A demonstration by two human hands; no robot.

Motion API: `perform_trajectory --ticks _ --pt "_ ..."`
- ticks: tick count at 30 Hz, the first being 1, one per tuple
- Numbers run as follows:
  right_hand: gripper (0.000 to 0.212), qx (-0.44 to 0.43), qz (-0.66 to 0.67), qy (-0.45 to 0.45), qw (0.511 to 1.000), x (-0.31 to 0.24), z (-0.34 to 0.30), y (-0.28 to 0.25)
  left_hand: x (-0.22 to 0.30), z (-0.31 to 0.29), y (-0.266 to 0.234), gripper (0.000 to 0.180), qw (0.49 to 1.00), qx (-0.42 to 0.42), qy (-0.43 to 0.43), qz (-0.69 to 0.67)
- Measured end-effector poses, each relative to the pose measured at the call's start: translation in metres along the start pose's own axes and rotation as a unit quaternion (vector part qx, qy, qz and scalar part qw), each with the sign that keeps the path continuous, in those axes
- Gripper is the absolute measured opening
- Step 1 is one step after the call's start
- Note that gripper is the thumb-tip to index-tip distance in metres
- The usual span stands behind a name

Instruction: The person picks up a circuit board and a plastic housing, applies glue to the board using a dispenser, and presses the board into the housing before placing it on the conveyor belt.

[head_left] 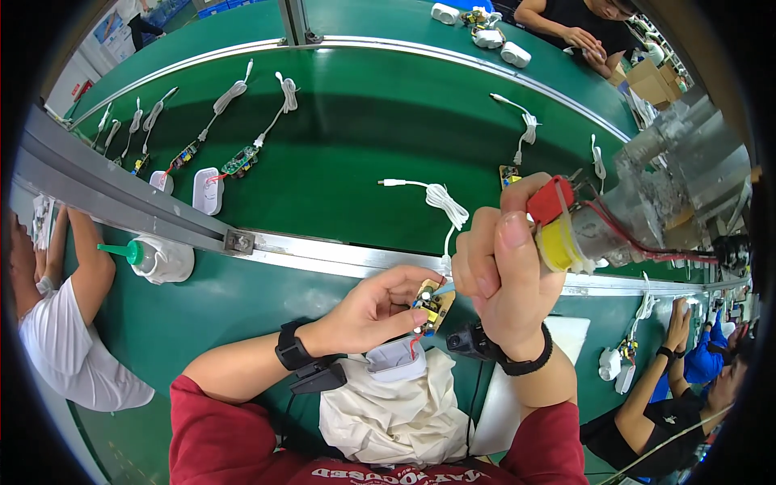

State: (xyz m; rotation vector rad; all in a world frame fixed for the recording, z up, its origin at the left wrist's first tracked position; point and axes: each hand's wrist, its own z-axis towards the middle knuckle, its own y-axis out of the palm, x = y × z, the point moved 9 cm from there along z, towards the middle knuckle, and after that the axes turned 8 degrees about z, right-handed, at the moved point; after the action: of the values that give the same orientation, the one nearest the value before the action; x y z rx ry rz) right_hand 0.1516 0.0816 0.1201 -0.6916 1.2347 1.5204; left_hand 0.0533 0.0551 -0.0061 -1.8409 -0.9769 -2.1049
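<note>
My left hand (pixel 376 311) is closed around a small circuit board (pixel 432 307), its thumb and fingers at the edges. Red wires join the board to a white plastic housing (pixel 396 360), which rests on a crumpled cream cloth (pixel 396 412). A white coiled cable (pixel 444 206) runs up from the board's far side onto the green belt. My right hand (pixel 509 275) is wrapped around the front of a thick metal cylindrical tool (pixel 663 194) with a red switch, yellow tape and red wires. A thin pale-blue tip points from under this hand at the board; its link to the tool is hidden.
A metal rail (pixel 307 257) separates my bench from the green belt (pixel 339 137), where several boards and cables lie. A green-tipped white bottle (pixel 158 259) stands to my left, a white foam sheet (pixel 537 380) to my right. Co-workers sit on both sides and opposite.
</note>
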Motion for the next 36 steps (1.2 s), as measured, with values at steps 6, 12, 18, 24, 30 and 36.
perform_trajectory --ticks 6,12,18,24,30,36 --pt "0.022 0.006 0.007 0.001 1.000 -0.001 0.001 0.000 0.002 0.001 0.001 0.043 1.000 0.004 0.007 0.007" --pt "0.023 0.016 0.004 -0.003 1.000 -0.004 0.002 -0.004 0.001 0.002 0.004 0.044 1.000 0.008 -0.005 0.003" --pt "0.027 0.009 -0.014 -0.012 1.000 -0.008 0.004 -0.002 0.000 0.002 0.004 0.044 1.000 0.001 -0.007 0.002" --pt "0.045 -0.018 -0.016 -0.013 1.000 -0.014 0.006 0.002 -0.002 0.002 0.004 0.045 1.000 -0.002 -0.014 0.001" --pt "0.053 -0.010 -0.036 0.000 0.999 -0.021 0.007 -0.002 -0.003 0.004 0.006 0.044 1.000 -0.008 -0.015 0.006" --pt "0.053 -0.006 -0.028 0.006 1.000 -0.027 0.005 -0.005 -0.002 0.008 0.011 0.044 0.999 -0.015 -0.026 0.015"
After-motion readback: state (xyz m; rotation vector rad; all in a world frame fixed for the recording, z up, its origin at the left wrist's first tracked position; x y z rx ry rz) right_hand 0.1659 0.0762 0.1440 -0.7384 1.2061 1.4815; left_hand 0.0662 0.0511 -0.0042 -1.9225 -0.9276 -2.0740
